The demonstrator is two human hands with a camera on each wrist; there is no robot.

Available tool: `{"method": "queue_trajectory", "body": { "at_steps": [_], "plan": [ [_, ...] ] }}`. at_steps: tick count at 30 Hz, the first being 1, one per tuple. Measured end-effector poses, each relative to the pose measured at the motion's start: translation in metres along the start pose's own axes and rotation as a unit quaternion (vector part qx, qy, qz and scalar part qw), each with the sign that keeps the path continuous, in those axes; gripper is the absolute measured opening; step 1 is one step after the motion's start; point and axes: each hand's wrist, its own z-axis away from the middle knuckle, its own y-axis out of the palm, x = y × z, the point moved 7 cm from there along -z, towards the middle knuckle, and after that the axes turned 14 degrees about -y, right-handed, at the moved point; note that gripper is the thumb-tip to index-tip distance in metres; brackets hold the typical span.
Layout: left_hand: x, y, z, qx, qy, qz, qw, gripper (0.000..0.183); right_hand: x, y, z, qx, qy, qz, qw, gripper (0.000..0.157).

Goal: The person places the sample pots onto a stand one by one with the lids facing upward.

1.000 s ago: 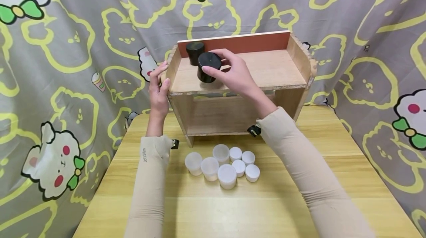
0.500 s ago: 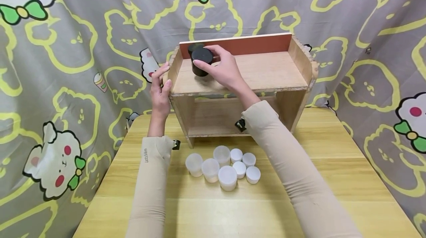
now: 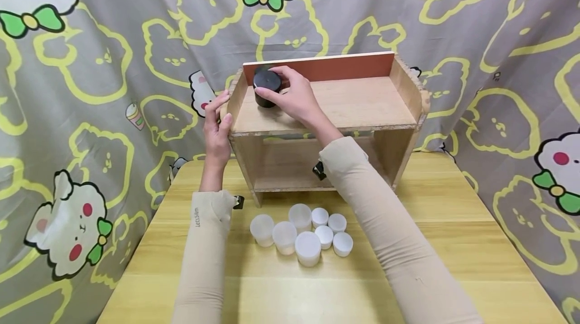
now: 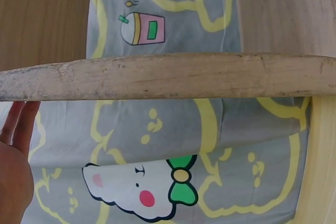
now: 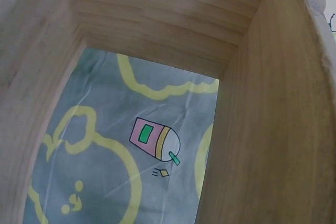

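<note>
My right hand point(image 3: 294, 94) holds a black round jar point(image 3: 266, 89) by its sides, thumb in front and fingers behind. The jar is upright at the left end of the top shelf of a small wooden shelf unit point(image 3: 353, 100). Just behind it a second dark jar point(image 3: 261, 69) is mostly hidden, with only a bit of its top showing. My left hand point(image 3: 217, 130) rests against the outside of the unit's left side panel, fingers fairly straight. In the left wrist view, the fingers point(image 4: 23, 127) touch the panel's edge; the right wrist view looks into the lower compartment.
On the wooden table point(image 3: 272, 299), several translucent white tubs point(image 3: 308, 249) and several smaller white-lidded tubs point(image 3: 343, 244) stand grouped before the unit. A reddish-brown back board point(image 3: 349, 68) edges the top shelf. A patterned grey curtain point(image 3: 172, 11) hangs behind and at both sides.
My right hand has moved the black jar left and back along the top shelf, until it nearly covers the second jar in the head view. My left hand has stayed at the side panel.
</note>
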Motion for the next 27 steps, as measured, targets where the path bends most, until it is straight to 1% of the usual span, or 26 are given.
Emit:
{"method": "queue_trajectory", "body": {
  "at_steps": [3,11,15,21,27],
  "plan": [
    [-0.0010,-0.0009,0.0000,0.000,-0.003,-0.007,1.0000,0.046,0.0011,0.0008,-0.0008,0.002,-0.007,0.005,1.000,0.061],
    [-0.0020,-0.0011,-0.0014,-0.005,-0.004,-0.009,0.9999,0.046,0.0036,0.0043,-0.0036,0.029,-0.018,0.018,0.999,0.061],
    [-0.0001,-0.0008,-0.0006,-0.003,0.001,-0.006,1.0000,0.045,0.0020,0.0057,-0.0016,0.037,-0.007,0.017,0.999,0.063],
    [0.0018,-0.0010,0.0011,-0.002,0.000,-0.005,1.0000,0.045,-0.0013,0.0081,-0.0006,0.051,0.017,0.024,0.998,0.067],
    [0.0007,-0.0009,0.0004,-0.002,-0.001,-0.001,1.0000,0.045,-0.0025,0.0092,-0.0005,0.060,0.027,0.030,0.997,0.068]
  ]
}}
